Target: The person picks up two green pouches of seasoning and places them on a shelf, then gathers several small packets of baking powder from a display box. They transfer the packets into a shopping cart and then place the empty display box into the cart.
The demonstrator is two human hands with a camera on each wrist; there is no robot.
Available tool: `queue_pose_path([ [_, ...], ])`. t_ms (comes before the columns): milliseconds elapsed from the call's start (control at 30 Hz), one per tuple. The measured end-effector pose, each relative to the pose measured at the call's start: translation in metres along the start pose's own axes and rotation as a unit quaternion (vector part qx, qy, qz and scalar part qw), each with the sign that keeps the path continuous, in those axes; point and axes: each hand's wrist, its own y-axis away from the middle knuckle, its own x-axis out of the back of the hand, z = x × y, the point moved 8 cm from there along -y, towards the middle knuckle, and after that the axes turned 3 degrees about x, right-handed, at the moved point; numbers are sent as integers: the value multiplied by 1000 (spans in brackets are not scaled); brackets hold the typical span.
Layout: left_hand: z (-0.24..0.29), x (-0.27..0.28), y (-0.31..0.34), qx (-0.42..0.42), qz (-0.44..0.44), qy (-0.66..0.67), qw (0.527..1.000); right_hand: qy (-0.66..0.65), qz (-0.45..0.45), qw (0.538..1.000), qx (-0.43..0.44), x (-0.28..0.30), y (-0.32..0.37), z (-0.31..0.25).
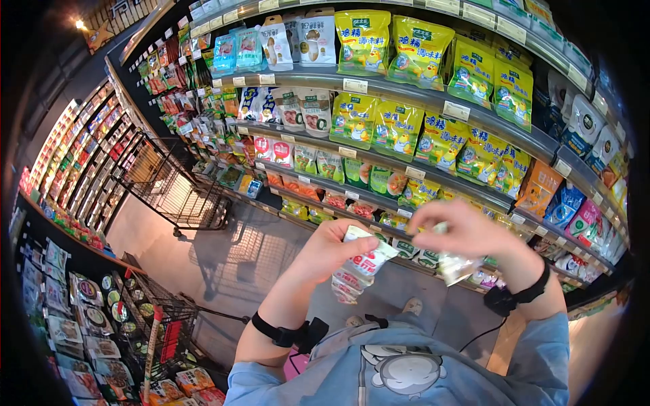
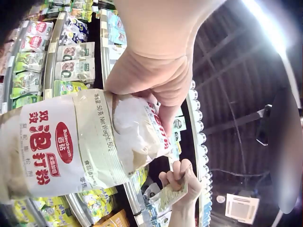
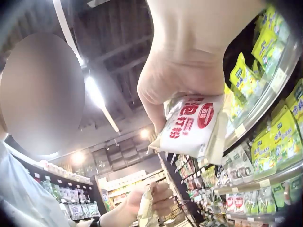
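My left hand [image 1: 326, 254] pinches white sachets of baking powder [image 1: 357, 274] between thumb and fingers, and they hang below it in front of my chest. In the left wrist view, two sachet parts show: a flat front with red lettering [image 2: 45, 142] and a crumpled one [image 2: 137, 127] right under the fingers. To the right, at about the same height, my right hand [image 1: 467, 227] grips another white sachet of baking powder [image 1: 460, 267]. The right wrist view shows that sachet's red print [image 3: 191, 125] below the curled fingers. The two hands are apart.
Shelves of yellow seasoning bags [image 1: 423, 51] curve close in front of both hands. A wire shopping cart [image 1: 179, 183] stands in the aisle at the left. Another cart with a red handle [image 1: 159, 338] is at lower left, beside racks of packaged food [image 1: 95, 318].
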Motion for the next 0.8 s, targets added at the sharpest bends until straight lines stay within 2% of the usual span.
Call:
queue_pose_path([
  [67,-3,-8,-3,23,8,-26,999,71,-17,997,23,-35,-6,2],
  [100,3,-6,-6,-49,27,-77,995,72,-14,997,23,-38,-12,-1],
  [133,12,-6,-5,-121,47,-127,983,38,-32,998,-25,-43,-17,5],
  [167,17,-8,-1,-109,44,-73,990,3,-51,996,-71,-48,-19,11],
  [200,18,-2,-1,-110,47,-74,990,3,-53,996,-68,-47,-19,8],
  [267,43,16,12,-297,110,-219,923,-77,-7,988,-135,-38,-15,12],
  [300,29,19,7,-278,29,-191,941,-118,23,983,-142,-33,-14,13],
  [333,16,27,9,-281,31,-191,940,-154,46,975,-153,-25,-13,6],
  [367,-21,28,3,-142,-44,-123,981,-183,69,966,-168,-20,-13,11],
  [400,-55,23,2,3,-118,-49,992,-213,93,955,-184,-15,-9,20],
  [467,-57,20,-1,-19,-115,-22,993,-262,126,934,-206,-8,-2,45],
  [533,-40,18,-3,-57,-61,-8,996,-304,144,915,-223,-7,10,59],
  [567,-31,12,-2,-77,-79,-17,994,-301,143,916,-225,-6,18,68],
  [633,-25,9,-5,-47,-99,-53,993,-297,117,900,-296,-15,40,96],
  [667,-27,5,-5,-15,-121,-92,988,-298,116,899,-298,-16,47,103],
  [733,-22,-5,-4,-11,-147,-100,984,-79,26,947,-309,-19,57,112],
  [767,-22,-11,-4,-8,-173,-110,979,-75,-46,949,-303,-26,55,106],
  [800,-23,-13,-6,-5,-176,-109,978,-78,-44,948,-306,-29,56,107],
])
